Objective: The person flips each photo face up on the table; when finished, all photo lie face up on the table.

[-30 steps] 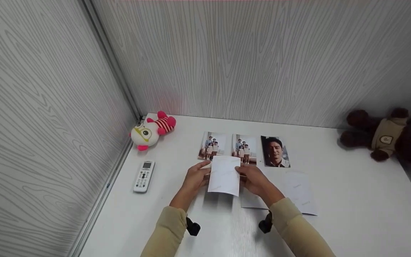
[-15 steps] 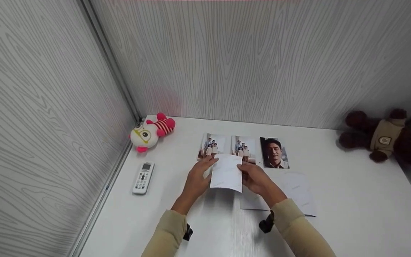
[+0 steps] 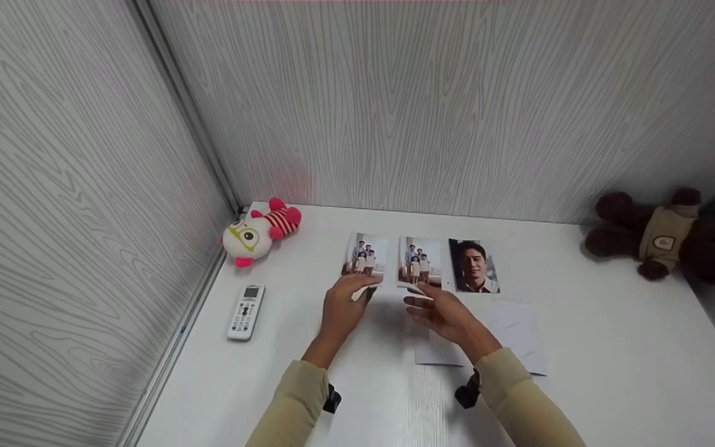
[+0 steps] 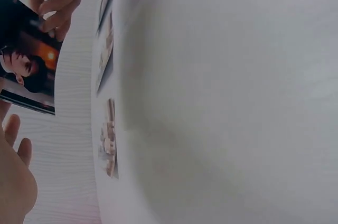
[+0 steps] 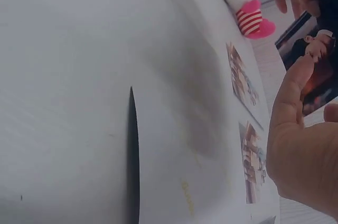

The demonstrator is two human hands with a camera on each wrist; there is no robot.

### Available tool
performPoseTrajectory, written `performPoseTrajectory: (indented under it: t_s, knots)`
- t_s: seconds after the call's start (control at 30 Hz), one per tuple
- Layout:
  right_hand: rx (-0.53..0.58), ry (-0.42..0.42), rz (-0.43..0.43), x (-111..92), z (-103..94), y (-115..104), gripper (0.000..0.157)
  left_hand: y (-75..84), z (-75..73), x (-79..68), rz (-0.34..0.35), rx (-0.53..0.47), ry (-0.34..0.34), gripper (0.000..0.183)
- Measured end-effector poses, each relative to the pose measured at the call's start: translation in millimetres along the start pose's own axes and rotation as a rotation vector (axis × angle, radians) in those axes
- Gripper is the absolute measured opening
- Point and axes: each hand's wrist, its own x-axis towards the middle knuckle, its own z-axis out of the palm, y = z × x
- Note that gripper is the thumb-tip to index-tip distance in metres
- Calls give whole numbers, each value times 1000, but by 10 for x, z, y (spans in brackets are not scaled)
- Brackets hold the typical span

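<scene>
1. Held photo (image 4: 31, 55): it is in the air between both hands, above the table; whether it is one sheet or several I cannot tell. Its printed side faces the wrist cameras, while the head view gets it almost edge-on.
2. Right hand (image 3: 450, 313): it pinches one side of the photo, thumb lying over the print and fingers partly bent. Left hand (image 3: 340, 307): it appears to pinch the opposite side, fingertips near the edge. Holding from two sides probably keeps the thin paper flat and steady.
3. Just beyond the hands, left family print (image 3: 367, 253), right family print (image 3: 418, 257) and portrait print (image 3: 474, 267) lie picture side up in a row, apart, perhaps so each can be seen whole.
4. White sheets (image 3: 519, 341) lie near the right forearm, an edge curling off the table (image 3: 606, 347); they may be prints laid face down.
5. Farther out, the remote (image 3: 246, 312) and owl toy (image 3: 252, 239) lie left, the brown bear (image 3: 665, 239) right, seemingly out of the hands' way.
</scene>
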Motion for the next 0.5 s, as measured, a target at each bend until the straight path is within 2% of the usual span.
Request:
performPoseTrajectory:
  t_s: [0.1,0.23,0.37,0.43,0.5]
  knots:
    - [-41,3,-36,4,-53,-15,51,24,-5,49,-127,-119,14,17]
    - [-44,62,-113,16,-120,-51,44,62,-7,105,-388,-272,-18,20]
    - [-52,108,-167,11,-159,-107,43,87,18,136,-638,-420,-68,32]
    - [-71,116,-180,5,-165,-134,44,94,35,135,-726,-492,-85,38]
    - [-86,117,-186,-2,-165,-154,43,111,47,128,-786,-549,-105,44]
